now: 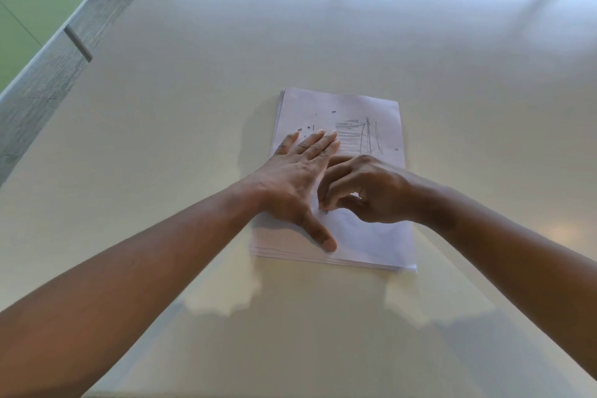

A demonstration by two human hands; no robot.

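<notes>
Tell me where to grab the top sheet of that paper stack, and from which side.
Grip the top sheet at its near right corner, coming from the right. The left hand presses flat on the left half and the right hand curls over the middle, leaving that corner bare. The paper stack lies flat, so lift the corner with a fingertip first.

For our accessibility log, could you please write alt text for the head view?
A left hand presses flat on a stack of paper on a pale table, while the right hand pinches at something tiny on the pencil-scribbled top sheet.
</notes>
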